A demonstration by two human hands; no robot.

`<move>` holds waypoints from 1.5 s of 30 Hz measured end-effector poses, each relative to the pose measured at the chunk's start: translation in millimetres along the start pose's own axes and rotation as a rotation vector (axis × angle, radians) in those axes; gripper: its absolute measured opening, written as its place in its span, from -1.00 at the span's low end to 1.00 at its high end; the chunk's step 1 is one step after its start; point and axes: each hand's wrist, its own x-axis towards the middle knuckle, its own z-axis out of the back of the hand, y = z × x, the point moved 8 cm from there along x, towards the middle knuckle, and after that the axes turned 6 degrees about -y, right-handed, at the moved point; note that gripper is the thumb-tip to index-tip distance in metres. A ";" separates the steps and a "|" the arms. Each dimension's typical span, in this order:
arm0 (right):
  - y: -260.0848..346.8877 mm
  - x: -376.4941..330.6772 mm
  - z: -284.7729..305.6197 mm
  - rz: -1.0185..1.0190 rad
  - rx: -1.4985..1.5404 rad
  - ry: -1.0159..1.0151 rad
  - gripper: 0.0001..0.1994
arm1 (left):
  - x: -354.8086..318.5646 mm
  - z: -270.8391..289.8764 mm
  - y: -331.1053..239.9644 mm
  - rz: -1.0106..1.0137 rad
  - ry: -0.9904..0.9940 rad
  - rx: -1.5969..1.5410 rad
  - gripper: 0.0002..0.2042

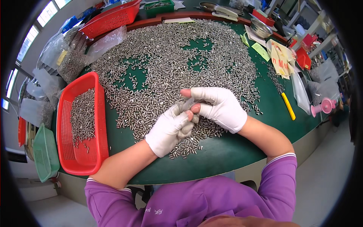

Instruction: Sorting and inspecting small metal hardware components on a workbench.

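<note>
Both my hands wear white gloves that leave some fingertips bare, and they meet above the near part of a wide spread of small silvery metal pins (162, 56). My left hand (166, 129) has its fingers curled, the thumb tip bare. My right hand (222, 108) comes in from the right, its thumb bent in against the left fingers and its bare index fingertip pointing left. Something greyish (188, 102) shows between the two hands; whether it is a glove finger or a small part, I cannot tell. Loose pins lie under and just below the hands.
A red plastic basket (101, 125) partly filled with pins stands left, beside a green basket (44, 153). A yellow-handled tool (288, 106) lies right, near a printed cloth bag (280, 56). Another red basket (109, 19) and a metal bowl (261, 28) stand at the back.
</note>
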 end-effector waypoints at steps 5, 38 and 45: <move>-1.2 -1.2 -9.6 -0.012 0.150 0.046 -0.54 | -0.3 1.1 0.5 -0.015 -0.041 0.047 -0.78; 2.7 3.8 6.1 0.021 -0.102 -0.056 -0.62 | 1.8 -1.0 -1.9 -0.023 0.018 -0.007 -0.83; -2.1 12.8 13.3 0.347 -0.969 -0.076 -0.79 | 2.1 4.4 -2.4 -0.010 -0.043 -0.020 -0.82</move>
